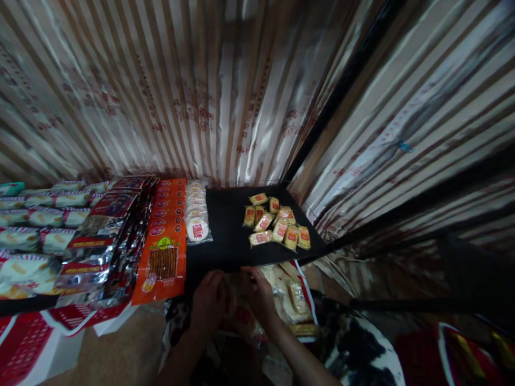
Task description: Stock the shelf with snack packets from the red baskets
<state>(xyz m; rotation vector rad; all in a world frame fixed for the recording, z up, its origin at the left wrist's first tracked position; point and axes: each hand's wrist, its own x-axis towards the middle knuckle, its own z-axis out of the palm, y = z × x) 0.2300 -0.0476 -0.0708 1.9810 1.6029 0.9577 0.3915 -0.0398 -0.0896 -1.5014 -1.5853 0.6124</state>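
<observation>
At the front edge of the black shelf [219, 220], my left hand [209, 300] and my right hand [261, 300] are close together, fingers curled. Between them is a dim, clear plastic package [237, 313], and both hands grip it; its contents are hard to make out. Just right of my right hand, an open bag or basket with a red and white edge holds pale wrapped snacks [296, 297]. Beyond my hands, several small yellow wrapped snacks [280, 229] lie in a loose group on the shelf.
A row of round white wrapped crackers [197, 225] stands beside orange snack packs [164, 236]. Further left are dark silver pouches [96, 236] and pale green-white packets [44, 217]. Red baskets [30, 343] sit below. Striped curtains [181, 91] hang behind, with a dark frame bar [338, 91].
</observation>
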